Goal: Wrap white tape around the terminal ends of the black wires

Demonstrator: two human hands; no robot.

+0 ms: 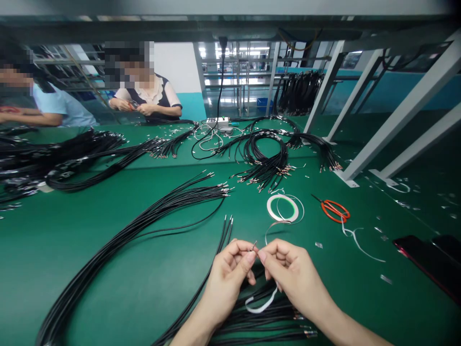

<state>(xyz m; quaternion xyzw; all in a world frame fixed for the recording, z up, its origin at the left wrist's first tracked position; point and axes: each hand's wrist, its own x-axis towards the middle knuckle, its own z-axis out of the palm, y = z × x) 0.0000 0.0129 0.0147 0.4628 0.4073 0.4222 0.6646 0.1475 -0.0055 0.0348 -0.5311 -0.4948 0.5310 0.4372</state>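
My left hand (228,271) pinches the bare metal end of a black cable (254,245) between thumb and fingertips. Meeting it there, the thumb and forefinger of my right hand (295,274) are pressed together at the same cable end; whatever they grip is covered by the fingers. A thin white tape strip (264,307) dangles below my right hand. Under both hands lie black cables (262,317) with stripped, shiny tips. Just beyond the hands rests a white tape roll (270,207) with a green inner ring, a loose strip trailing from it.
Orange-handled scissors (344,218) lie right of the roll. A long black cable bundle (118,242) curves across the left, and coiled cables (268,158) sit farther back. Metal legs (392,115) stand at right near a dark phone (428,264). Two people (158,98) work opposite.
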